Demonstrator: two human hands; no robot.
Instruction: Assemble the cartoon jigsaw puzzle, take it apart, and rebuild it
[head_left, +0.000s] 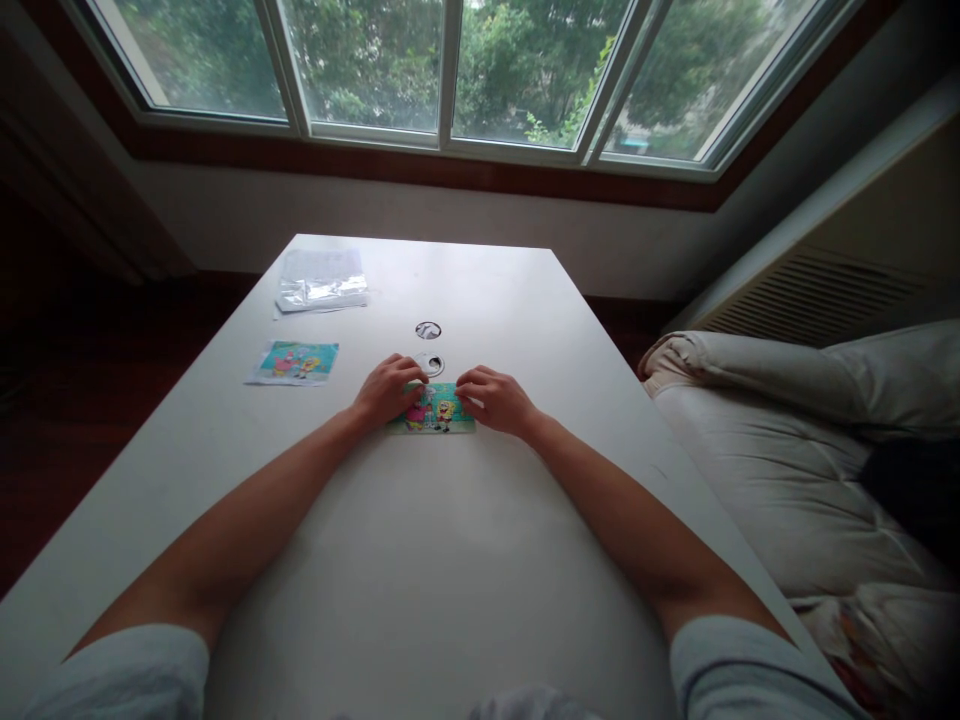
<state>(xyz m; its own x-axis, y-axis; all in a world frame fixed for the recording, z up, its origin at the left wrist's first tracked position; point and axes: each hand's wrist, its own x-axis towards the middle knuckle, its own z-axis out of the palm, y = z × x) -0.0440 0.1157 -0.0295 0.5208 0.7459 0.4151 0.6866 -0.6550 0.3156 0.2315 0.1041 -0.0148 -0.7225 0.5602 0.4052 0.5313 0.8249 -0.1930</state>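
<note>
Forearms (259, 515) angle inward from the lower corners over a white table (442, 560). Left hand (386, 390) — palm down, fingers bent — touches the upper left of a cartoon card (444, 412); right hand (499, 400), fingers likewise curled, meets its upper right. Cannot tell whether either pinches. Card lies between them, right of a similar picture sheet (298, 363).

Your daylight comes through the far window (487, 80), leaving the room around you dim. The white surface (442, 560) shines toward its far end and greys near you; the plastic packet (322, 285) at far left glares. Wide-angle distortion stretches your edges, and print on the card (444, 412) seems soft.
</note>
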